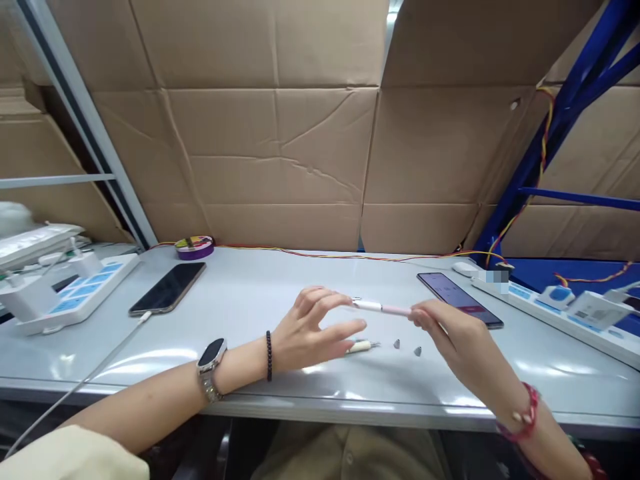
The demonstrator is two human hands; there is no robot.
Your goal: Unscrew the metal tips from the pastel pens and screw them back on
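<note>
Pale sleeve (80, 455) foremost; a cream pen (362, 347) and two metal cones (417, 351) lie toward the counter's (260, 277) front edge. Beyond, the spread left hand (307, 330) fingertips the pink-white pen (383, 309) that the right hand (445, 330) pinches.

No text, label or number is legible on anything here.

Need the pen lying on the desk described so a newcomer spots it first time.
On the shiny pale desk, find the left hand. By its fingertips, left of two small grey cones, lies a slim cream pen, partly hidden, its thin tip pointing right. Unlike the white-and-pink pen in the right hand, it rests on the desk.
</note>
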